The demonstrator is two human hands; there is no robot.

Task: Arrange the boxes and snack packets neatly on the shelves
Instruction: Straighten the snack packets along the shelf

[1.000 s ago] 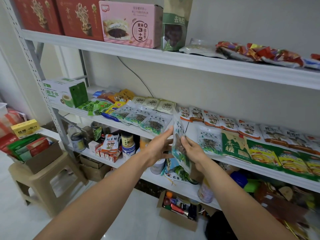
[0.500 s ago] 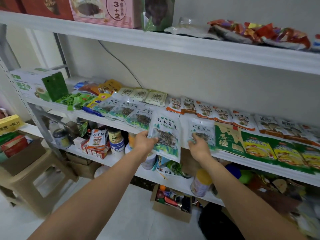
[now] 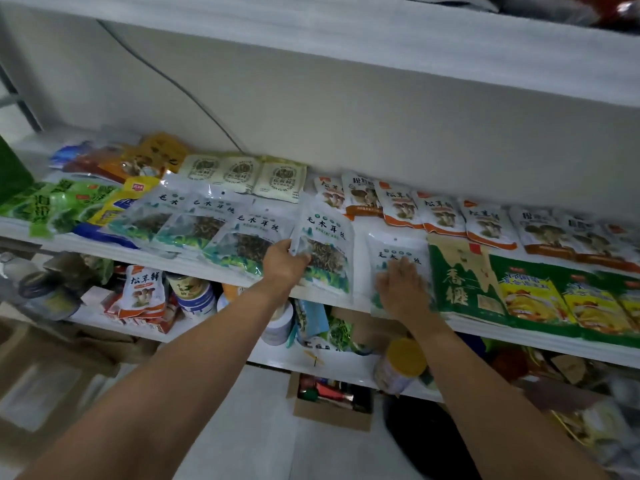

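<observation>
Shelf (image 3: 360, 268): left hand (image 3: 284, 263) pinches fungus packet (image 3: 327, 244), aligning it in the row; right hand (image 3: 401, 289), fingers (image 3: 405, 266) flat, steadies the neighbouring packet (image 3: 394, 249).

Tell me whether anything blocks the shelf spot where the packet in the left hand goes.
Nothing visible does. The left hand grips the held packet over the bare shelf, between the neighbouring packet and the flat packet under the right hand.

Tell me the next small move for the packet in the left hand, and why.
Probably lay it flat in the bare gap on the shelf. The left hand grips the held packet by its edge, between the matching row and the second packet under the flat right hand.
</observation>
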